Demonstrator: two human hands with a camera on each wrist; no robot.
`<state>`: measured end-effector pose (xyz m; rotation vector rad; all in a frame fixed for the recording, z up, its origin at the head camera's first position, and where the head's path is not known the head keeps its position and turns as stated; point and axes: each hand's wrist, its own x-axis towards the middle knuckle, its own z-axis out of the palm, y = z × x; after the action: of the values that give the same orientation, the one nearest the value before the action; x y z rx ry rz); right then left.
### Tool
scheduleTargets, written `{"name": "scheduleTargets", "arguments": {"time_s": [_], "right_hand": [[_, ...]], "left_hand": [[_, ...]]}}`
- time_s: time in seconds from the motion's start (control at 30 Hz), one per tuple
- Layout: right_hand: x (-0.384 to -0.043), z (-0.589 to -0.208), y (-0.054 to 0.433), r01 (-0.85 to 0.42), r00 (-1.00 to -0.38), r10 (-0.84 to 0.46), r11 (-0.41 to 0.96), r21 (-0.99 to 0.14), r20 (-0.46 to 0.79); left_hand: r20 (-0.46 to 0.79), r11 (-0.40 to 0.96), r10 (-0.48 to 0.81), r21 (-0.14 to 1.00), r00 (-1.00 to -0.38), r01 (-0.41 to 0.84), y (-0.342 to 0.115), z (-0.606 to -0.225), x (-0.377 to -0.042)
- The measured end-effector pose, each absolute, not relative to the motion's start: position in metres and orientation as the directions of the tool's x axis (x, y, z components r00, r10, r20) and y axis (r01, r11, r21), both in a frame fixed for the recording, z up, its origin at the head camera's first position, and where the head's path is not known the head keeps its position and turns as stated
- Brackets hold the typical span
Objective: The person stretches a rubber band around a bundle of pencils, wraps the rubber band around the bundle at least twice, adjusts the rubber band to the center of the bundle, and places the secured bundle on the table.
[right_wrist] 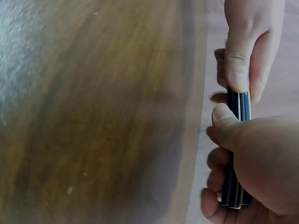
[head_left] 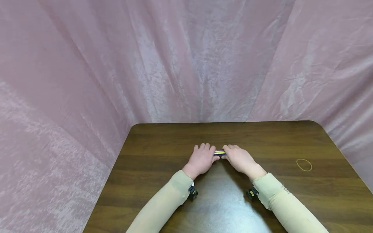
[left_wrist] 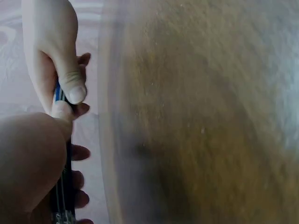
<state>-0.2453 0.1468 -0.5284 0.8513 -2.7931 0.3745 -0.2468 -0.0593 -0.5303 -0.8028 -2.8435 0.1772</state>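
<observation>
A bundle of slim, dark pencils (head_left: 220, 152), with blue, yellow and white lengths among them, is held between both hands above the far part of the table. My left hand (head_left: 201, 158) grips its left part, fingers wrapped over the far side and thumb along the near side. The right hand (head_left: 239, 158) grips the right part the same way. In the right wrist view the bundle (right_wrist: 235, 186) shows blunt ends below the curled right fingers. Both thumbs nearly meet at its middle. The palms hide much of the pencils.
A thin yellow rubber band (head_left: 304, 165) lies on the brown wooden table (head_left: 163, 139), to the right of the hands. Pink cloth (head_left: 186, 64) hangs behind the table's far edge and at both sides.
</observation>
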Motion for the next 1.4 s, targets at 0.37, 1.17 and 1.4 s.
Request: {"name": "scheduleTargets", "arguments": {"time_s": [0.37, 1.17, 1.4], "right_hand": [[-0.244, -0.514, 0.148, -0.594, -0.76, -0.525, 0.8, -0.082, 0.383], [-0.239, -0.507, 0.154, -0.549, -0.815, -0.453, 0.803, -0.231, 0.362], [-0.234, -0.506, 0.162, -0.428, -0.903, -0.372, 0.823, -0.373, 0.217]], "left_hand": [[0.249, 0.799, 0.601, -0.207, -0.759, 0.565, -0.063, -0.524, -0.256], [0.327, 0.779, 0.626, -0.301, -0.707, 0.55, -0.07, -0.519, -0.259], [0.329, 0.784, 0.62, -0.306, -0.713, 0.54, -0.08, -0.521, -0.262]]}}
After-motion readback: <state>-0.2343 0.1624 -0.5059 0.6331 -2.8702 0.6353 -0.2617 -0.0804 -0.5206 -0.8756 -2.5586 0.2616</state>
